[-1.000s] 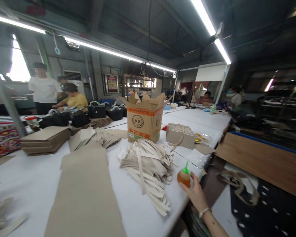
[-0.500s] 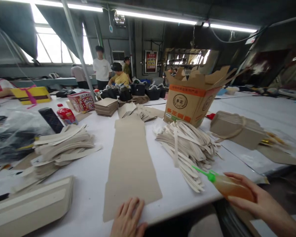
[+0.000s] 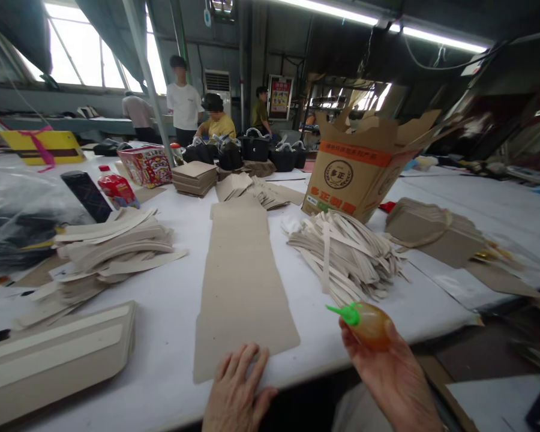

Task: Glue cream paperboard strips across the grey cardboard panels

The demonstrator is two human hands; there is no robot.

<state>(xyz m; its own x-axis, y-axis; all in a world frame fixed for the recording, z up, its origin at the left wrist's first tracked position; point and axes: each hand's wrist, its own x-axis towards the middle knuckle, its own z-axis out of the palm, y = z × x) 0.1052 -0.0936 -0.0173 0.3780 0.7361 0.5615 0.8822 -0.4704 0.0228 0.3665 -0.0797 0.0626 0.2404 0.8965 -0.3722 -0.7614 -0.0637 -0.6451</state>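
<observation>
Steadying, it appears, a long, flat tan cardboard panel (image 3: 243,270) on a white table (image 3: 162,342), the left hand (image 3: 236,393) rests open at its near edge; the right hand (image 3: 391,375) grasps a rounded amber-filled bottle (image 3: 371,327) beside it. Moving the bottle likely calls for light pressure.

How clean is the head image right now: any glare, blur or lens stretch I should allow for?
Head view: windows blown out white; dark ceiling and right background; wide-angle stretch tilts the carton; far right edge smeared; bottle fairly clear.
</observation>
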